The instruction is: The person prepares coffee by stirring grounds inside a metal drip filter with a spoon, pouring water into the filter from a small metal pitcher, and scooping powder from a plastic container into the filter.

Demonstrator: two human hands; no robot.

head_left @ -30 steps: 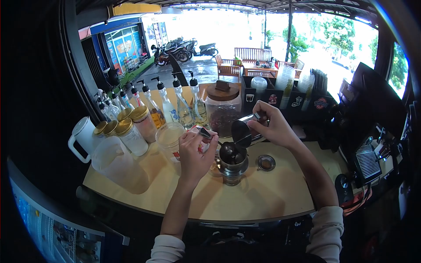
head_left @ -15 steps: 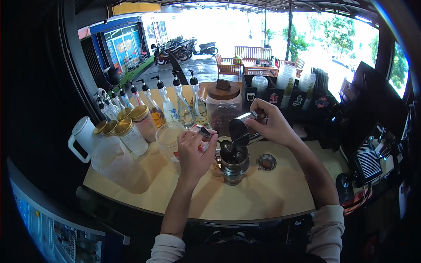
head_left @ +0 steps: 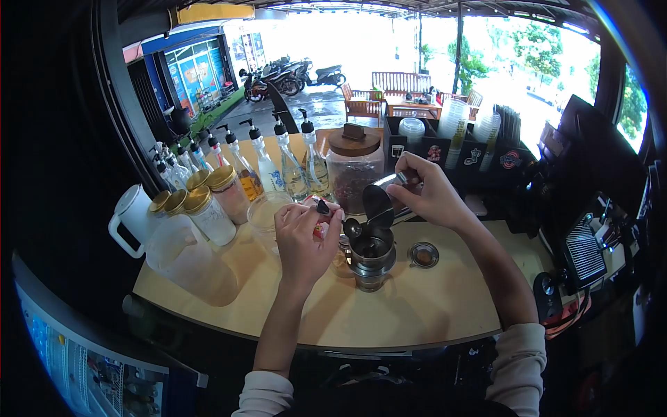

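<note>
My left hand (head_left: 304,236) grips a metal spoon (head_left: 353,228), whose bowl hovers beside the rim of a metal drip coffee filter (head_left: 372,256). The filter stands upright on a small vessel, with dark matter inside. In my right hand (head_left: 432,191) is a shiny metal cup (head_left: 379,206), tipped toward the filter, its dark mouth just above the filter's far side. To the right lies a small round metal lid (head_left: 423,255) with something brown on it. A red and white packet (head_left: 321,229) shows partly behind my left hand.
A lidded glass jar (head_left: 355,174) stands behind the filter. Pump bottles (head_left: 267,167), gold-lidded jars (head_left: 208,215), a clear plastic jug (head_left: 187,257) and a white pitcher (head_left: 128,215) line the left. A black cup organizer (head_left: 458,163) is behind, right of the jar.
The spoon has moved slightly left and up, from over the filter's opening to beside its rim. The metal cup stays tipped, slightly lower over the filter.
</note>
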